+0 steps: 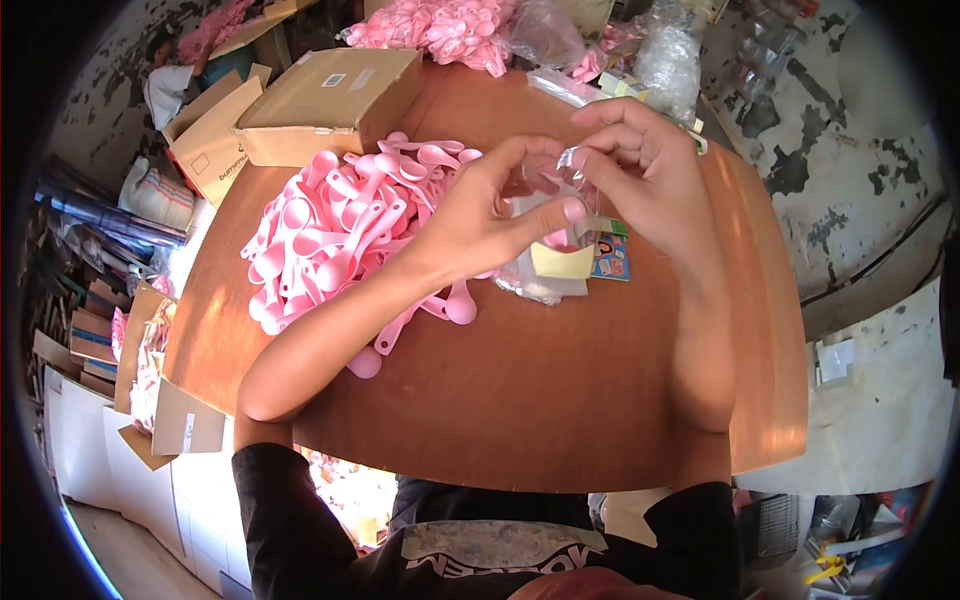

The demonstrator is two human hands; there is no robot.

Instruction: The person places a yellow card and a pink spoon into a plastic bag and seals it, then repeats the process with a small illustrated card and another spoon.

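Observation:
My left hand point(500, 205) curls around one side of a small clear plastic bag point(590, 200), its thumb pointing right. With thumb and fingers pinched, my right hand point(640, 160) grips the bag's shiny upper edge. Something pink shows low in the bag, but its shape is hard to make out. Just beneath both hands lie a pale yellow paper point(562, 262), a blue printed card point(612, 262) and some clear plastic wrap point(525, 285). Left of my left hand spreads a big heap of pink plastic spoons point(340, 235), partly covered by my forearm.
A closed cardboard box point(330, 100) stands on the wooden table point(500, 400) behind the heap. More pink spoons point(450, 35) and plastic packaging point(668, 65) lie at the far edge. Another person point(170, 85) is at the back left. An open carton point(175, 425) sits beside the table.

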